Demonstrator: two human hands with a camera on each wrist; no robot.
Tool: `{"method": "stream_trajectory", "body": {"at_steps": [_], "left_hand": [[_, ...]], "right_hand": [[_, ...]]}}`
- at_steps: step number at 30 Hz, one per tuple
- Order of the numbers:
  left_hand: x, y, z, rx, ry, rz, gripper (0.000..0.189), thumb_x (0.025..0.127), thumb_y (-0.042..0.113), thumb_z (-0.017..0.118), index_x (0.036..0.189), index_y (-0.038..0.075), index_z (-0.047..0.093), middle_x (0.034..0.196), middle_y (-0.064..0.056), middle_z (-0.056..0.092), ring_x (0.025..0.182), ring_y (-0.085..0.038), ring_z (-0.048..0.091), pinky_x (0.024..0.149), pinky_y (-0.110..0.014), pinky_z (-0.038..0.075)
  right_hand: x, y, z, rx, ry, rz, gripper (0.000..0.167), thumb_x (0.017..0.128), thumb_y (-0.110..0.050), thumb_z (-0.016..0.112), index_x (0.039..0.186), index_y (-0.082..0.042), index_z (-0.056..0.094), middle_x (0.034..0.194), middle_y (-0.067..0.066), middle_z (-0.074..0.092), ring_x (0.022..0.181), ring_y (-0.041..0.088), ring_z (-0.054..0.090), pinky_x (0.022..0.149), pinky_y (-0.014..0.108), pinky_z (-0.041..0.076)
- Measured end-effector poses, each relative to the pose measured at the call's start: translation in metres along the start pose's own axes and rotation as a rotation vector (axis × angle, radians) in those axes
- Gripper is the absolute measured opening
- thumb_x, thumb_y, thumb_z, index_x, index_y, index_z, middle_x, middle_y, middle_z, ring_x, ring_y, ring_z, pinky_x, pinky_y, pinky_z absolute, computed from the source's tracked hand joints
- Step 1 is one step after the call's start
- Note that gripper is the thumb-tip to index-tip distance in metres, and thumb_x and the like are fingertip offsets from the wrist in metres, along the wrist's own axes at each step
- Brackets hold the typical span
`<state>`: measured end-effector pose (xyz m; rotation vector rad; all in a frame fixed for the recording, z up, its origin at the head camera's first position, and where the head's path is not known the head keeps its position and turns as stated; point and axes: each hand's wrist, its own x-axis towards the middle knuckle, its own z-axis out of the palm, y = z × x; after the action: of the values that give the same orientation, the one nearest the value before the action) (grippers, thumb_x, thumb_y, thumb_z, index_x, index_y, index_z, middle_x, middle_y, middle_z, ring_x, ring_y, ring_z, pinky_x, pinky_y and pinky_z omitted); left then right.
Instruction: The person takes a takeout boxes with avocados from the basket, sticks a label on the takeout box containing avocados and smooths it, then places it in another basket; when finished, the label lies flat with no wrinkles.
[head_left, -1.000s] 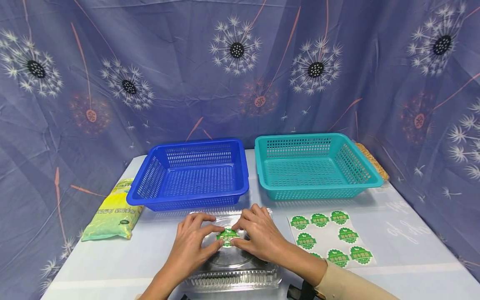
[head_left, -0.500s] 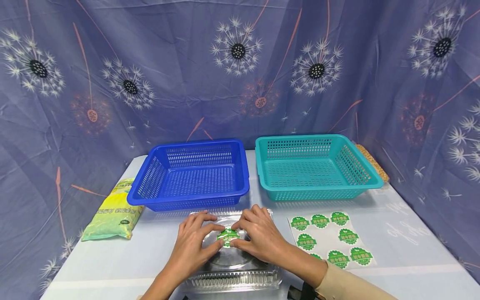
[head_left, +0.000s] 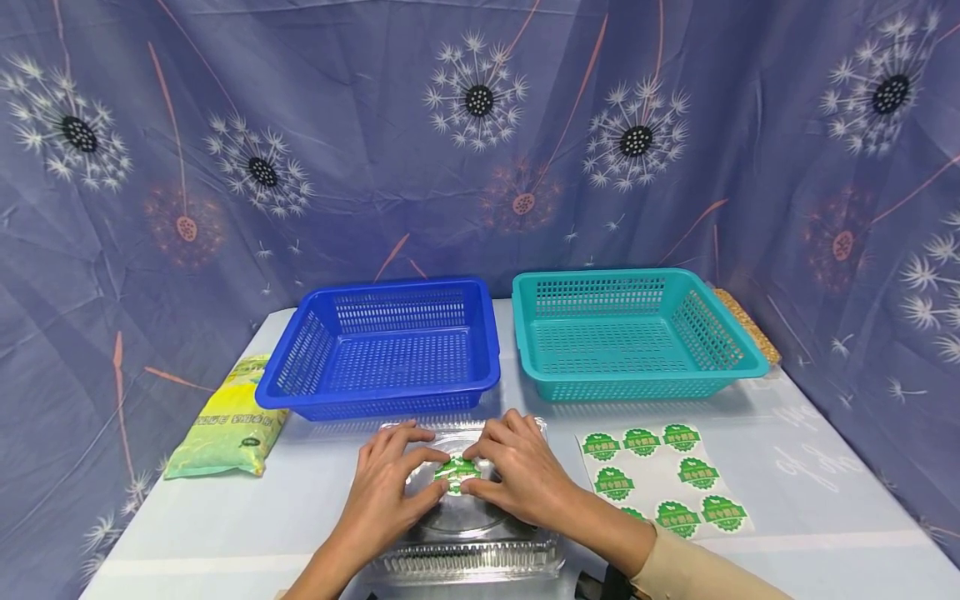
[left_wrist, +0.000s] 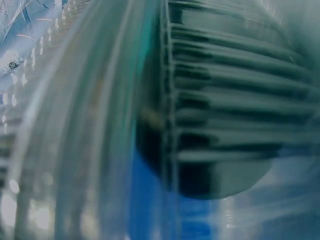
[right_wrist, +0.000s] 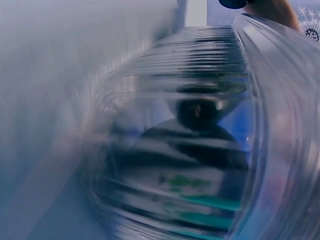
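Note:
A clear plastic food container with a ribbed side lies on the table in front of me. Over the middle of its lid is a round green-and-white sticker. My left hand holds the sticker's left edge with thumb and forefinger. On the opposite edge, my right hand does the same, its other fingers bent above the lid. Whether the sticker's middle touches the lid cannot be told. Both wrist views are blurred and filled by the clear container wall; neither shows the fingertips.
A backing sheet with several green stickers lies right of the container. Behind stand a blue basket and a teal basket. A yellow-green bag lies at left. A woven brown item shows behind the teal basket.
The hands and sticker stay in place on the container. Only the head view shifts very slightly.

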<state>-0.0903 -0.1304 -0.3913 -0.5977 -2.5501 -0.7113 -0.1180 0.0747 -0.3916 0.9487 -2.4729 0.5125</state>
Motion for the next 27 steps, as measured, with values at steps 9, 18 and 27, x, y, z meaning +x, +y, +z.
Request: {"method": "stream_trajectory", "body": {"at_steps": [9,18,27], "left_hand": [[-0.0014,-0.0003,0.0001,-0.007,0.009,-0.002,0.02,0.07,0.025,0.08,0.088,0.024,0.072,0.111,0.001,0.064,0.121,-0.031,0.051,0.096,-0.053,0.034],[-0.0007,0.0018,-0.0019,-0.001,-0.022,-0.03,0.02,0.071,0.024,0.079,0.089,0.024,0.072,0.112,0.0,0.064,0.123,-0.03,0.049,0.096,-0.055,0.034],[-0.0013,-0.0005,-0.0028,-0.034,-0.01,-0.034,0.024,0.07,0.022,0.08,0.093,0.022,0.072,0.114,-0.002,0.063,0.123,-0.032,0.049,0.095,-0.054,0.035]], "right_hand": [[-0.0026,0.0009,0.0019,0.008,0.042,-0.004,0.029,0.067,-0.046,0.079,0.085,-0.024,0.073,0.079,-0.012,0.055,0.078,0.005,0.039,0.075,0.026,0.032],[-0.0015,-0.0006,-0.0004,-0.021,-0.01,0.006,0.028,0.068,-0.046,0.078,0.085,-0.025,0.073,0.08,-0.013,0.055,0.078,0.005,0.038,0.075,0.027,0.032],[-0.001,-0.0008,-0.0001,-0.022,-0.008,0.007,0.028,0.068,-0.047,0.077,0.085,-0.026,0.073,0.08,-0.014,0.056,0.077,0.005,0.038,0.074,0.026,0.03]]}}
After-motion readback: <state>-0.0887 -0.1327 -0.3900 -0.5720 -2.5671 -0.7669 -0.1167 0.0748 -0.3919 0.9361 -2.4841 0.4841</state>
